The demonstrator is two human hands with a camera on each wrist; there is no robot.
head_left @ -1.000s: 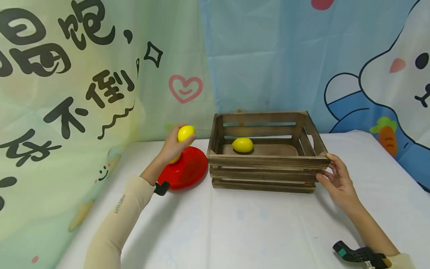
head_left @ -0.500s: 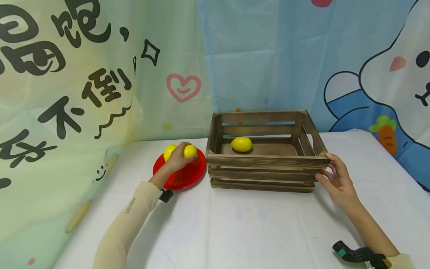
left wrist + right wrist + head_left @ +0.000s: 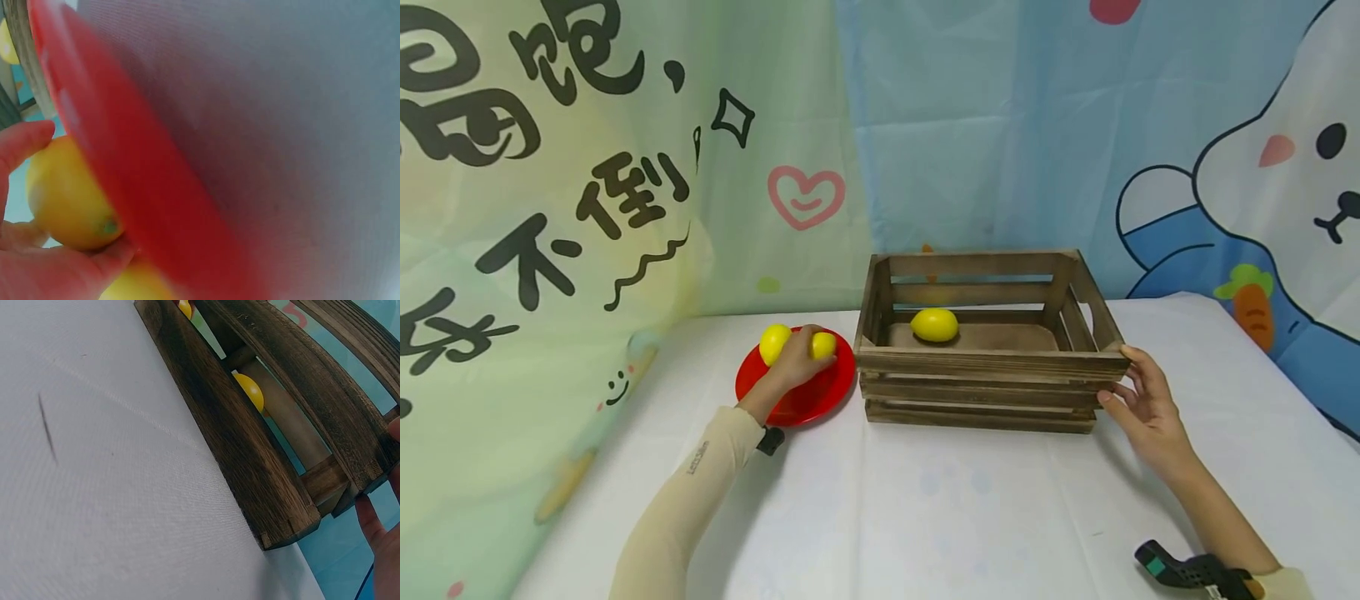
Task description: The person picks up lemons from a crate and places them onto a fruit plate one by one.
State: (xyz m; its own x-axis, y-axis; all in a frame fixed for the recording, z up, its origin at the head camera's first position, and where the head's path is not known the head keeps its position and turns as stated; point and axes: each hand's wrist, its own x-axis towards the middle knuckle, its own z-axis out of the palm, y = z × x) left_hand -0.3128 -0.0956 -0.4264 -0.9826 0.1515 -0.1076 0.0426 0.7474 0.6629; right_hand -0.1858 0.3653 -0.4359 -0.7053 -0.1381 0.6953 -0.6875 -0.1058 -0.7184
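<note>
My left hand [image 3: 799, 360] reaches over a round red plate [image 3: 805, 407] and grips a yellow lemon [image 3: 823, 345]. In the left wrist view, thumb and fingers curl round that lemon [image 3: 72, 194], low beside the plate's rim [image 3: 125, 144]. Another lemon [image 3: 774, 342] lies on the plate, just left of the hand. To the right stands a brown slatted wooden crate [image 3: 977, 364], with one lemon [image 3: 935, 325] inside toward its left end. My right hand [image 3: 1150, 412] holds the crate's front right corner, its fingers at the top slat and thumb lower down.
A white cloth [image 3: 970, 508] covers the table. Behind it hangs a printed curtain [image 3: 940, 125] with cartoon drawings and writing. The crate's left end stands close beside the plate's right edge.
My left hand has come down with the lemon from above the plate to the plate itself. The right hand has stayed on the crate's corner, and the head view has shifted slightly.
</note>
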